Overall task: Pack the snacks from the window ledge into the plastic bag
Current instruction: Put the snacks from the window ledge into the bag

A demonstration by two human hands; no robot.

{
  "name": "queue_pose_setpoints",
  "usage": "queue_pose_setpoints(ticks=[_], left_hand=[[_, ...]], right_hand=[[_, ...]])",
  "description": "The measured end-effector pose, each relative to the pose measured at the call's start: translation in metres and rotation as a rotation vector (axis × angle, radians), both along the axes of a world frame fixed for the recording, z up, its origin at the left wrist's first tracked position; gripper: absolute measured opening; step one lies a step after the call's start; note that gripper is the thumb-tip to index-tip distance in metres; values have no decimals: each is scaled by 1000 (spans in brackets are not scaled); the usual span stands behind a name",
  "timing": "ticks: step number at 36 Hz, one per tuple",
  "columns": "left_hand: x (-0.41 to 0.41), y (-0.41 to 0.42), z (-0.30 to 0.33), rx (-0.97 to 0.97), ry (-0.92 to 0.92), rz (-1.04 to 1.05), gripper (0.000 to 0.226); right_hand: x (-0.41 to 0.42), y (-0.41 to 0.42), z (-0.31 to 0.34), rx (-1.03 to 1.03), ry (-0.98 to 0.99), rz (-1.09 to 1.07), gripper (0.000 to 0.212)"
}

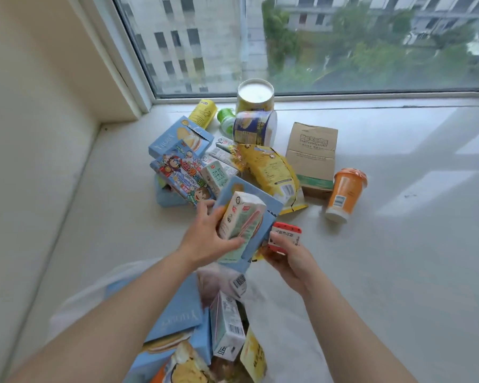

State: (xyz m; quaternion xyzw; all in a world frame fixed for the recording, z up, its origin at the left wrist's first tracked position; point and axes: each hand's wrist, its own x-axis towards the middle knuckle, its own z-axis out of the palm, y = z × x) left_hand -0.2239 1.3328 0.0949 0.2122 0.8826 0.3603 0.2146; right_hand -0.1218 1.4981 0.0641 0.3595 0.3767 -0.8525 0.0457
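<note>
Single head-worn view, forward and down, close over the window ledge (398, 244), glass beyond.

both arms extended; left hand (205, 236) and right hand (288, 252) gripping.

1. Home interior, upper floor: big window (302, 42) looks down on grey apartment blocks and treetops.
2. Below the window, a wide pale stone-like ledge (398, 244), glossy, used as a surface.
3. Left of the window, a plain cream wall (39, 106) and white frame.
4. On the ledge near the window, household snacks (233, 161): boxes, cups, packets, loosely heaped.
</note>
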Motion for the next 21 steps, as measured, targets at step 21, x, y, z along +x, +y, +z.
queue_pose_setpoints(ticks=[21], left_hand=[[124,-164,9,-82,882,-495,41]], right_hand=[[103,-100,40,326,-117,160,24]])
